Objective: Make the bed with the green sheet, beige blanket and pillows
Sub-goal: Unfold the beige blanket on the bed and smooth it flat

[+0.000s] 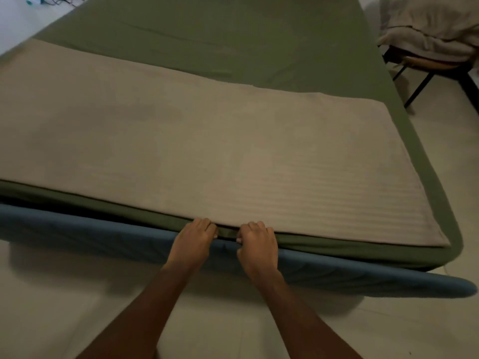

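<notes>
Forearms in from bottom of my view. Left hand [193, 235] and right hand [258, 240] side by side, small gap between, at near bed edge. Fingers on both curled tight, gripping near hem of beige blanket [207, 151]. Blue bed frame [77, 229] just under my knuckles, pale floor [51, 294] below. Blanket lies flat across near half of bed, on top of green sheet [233, 47]. Sheet bare beyond blanket, few creases. Far right: chair [427, 63] carrying pale fabric bundle [427, 22]; can't tell if pillows.
</notes>
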